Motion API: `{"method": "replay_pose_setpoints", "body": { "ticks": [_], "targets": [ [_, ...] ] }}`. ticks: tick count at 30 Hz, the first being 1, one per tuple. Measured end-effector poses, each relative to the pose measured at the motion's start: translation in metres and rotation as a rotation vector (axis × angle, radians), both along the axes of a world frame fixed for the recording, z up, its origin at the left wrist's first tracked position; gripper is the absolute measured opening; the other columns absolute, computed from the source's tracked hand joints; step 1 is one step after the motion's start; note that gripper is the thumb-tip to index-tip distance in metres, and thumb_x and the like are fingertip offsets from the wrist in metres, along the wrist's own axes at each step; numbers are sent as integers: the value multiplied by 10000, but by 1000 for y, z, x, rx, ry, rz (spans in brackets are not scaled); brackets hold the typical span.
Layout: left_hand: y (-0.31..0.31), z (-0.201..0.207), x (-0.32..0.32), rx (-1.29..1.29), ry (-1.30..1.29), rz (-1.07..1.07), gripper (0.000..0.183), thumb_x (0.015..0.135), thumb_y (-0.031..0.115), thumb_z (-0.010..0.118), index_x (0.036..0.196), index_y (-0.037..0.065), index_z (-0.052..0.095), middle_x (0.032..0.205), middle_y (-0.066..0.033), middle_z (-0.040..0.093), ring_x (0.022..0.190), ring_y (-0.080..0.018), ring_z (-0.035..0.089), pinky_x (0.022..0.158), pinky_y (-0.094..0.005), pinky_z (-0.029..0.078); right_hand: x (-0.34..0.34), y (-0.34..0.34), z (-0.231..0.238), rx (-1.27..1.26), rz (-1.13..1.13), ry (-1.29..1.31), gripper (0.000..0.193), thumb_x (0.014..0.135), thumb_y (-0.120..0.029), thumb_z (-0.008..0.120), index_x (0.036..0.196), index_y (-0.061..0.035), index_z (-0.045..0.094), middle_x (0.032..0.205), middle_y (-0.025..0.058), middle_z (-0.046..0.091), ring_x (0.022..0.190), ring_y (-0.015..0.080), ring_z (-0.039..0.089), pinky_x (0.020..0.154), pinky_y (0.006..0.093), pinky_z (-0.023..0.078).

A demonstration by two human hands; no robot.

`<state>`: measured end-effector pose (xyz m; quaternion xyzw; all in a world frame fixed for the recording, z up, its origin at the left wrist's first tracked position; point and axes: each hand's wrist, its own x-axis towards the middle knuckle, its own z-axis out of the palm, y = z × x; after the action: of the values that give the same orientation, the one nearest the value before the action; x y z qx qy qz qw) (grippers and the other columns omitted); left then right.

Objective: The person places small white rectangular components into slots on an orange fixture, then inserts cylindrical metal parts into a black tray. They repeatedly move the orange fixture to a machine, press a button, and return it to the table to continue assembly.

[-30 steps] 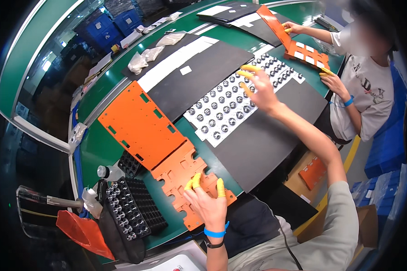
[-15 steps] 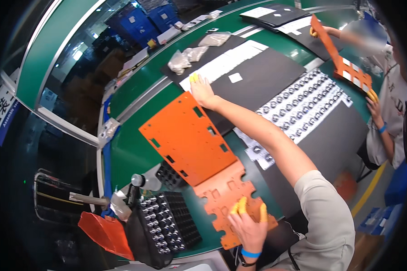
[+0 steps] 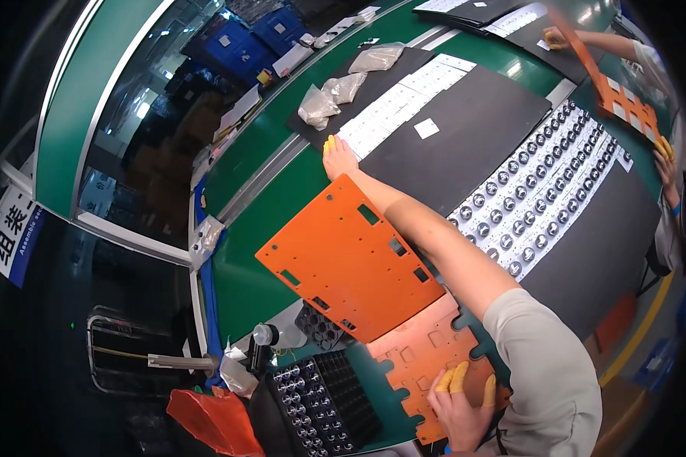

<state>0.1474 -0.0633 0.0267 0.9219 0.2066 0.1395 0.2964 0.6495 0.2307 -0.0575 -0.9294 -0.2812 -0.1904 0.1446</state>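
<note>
My right hand (image 3: pixel 340 159) reaches far to the left, at the near end of the white strips (image 3: pixel 389 103) on a black board (image 3: pixel 465 126). Its yellow-capped fingertips are close together; anything between them is too small to make out. My left hand (image 3: pixel 463 415), with yellow finger covers, rests on the lower, notched orange panel (image 3: pixel 411 354), fingers spread and holding nothing. Joined to that panel along one edge, a larger orange plate (image 3: pixel 351 255) with rectangular slots stands tilted up, below my right forearm.
White strips with round black parts (image 3: pixel 522 190) lie right of my arm. Clear plastic bags (image 3: pixel 343 87) sit on the board's far left. A black tray of shiny round parts (image 3: pixel 305 407) and a bottle (image 3: pixel 265 335) stand lower left. Another person's hand (image 3: pixel 665 160) holds an orange frame (image 3: pixel 625 107).
The view has shifted, moving the scene right and slightly down. My right fingertips have drawn back to the strips' end. My left hand stays on the panel.
</note>
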Motion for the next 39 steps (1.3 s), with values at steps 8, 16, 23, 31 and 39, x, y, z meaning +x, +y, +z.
{"method": "replay_pose_setpoints", "body": {
  "ticks": [8,16,23,31,39],
  "targets": [
    [0,-3,1,-12,-49,0,563,756,262,839,1221,42,611,1162,-135,568,1171,-372,506,997,-460,409,3,-9,8,-49,20,-3,302,896,-186,563,1094,-12,710,1265,231,624,1334,380,460,1061,445,380],
    [-1,0,2,-1,-39,11,545,760,244,832,1211,32,613,1158,-140,575,1162,-374,515,989,-455,416,-10,-11,20,7,139,-78,166,798,-149,644,834,-29,752,894,154,734,1006,356,672,793,420,553],
    [-4,0,3,17,-46,12,510,767,231,822,1190,28,621,1147,-143,583,1153,-374,517,989,-454,415,-4,-23,30,115,219,-120,133,800,-126,626,780,-32,718,836,131,728,823,306,719,656,389,580],
    [-4,2,4,12,-88,38,481,775,228,814,1165,15,628,1137,-161,579,1146,-381,510,987,-466,413,-6,-68,66,108,258,-267,125,825,-113,604,819,-61,718,835,101,732,787,259,732,637,382,583],
    [-2,-2,4,36,-88,11,448,782,217,810,1136,1,641,1132,-177,570,1168,-382,483,991,-475,408,-33,-101,47,-76,299,43,211,823,-163,608,862,6,728,989,210,705,1092,362,635,793,418,557]
  ]
}}
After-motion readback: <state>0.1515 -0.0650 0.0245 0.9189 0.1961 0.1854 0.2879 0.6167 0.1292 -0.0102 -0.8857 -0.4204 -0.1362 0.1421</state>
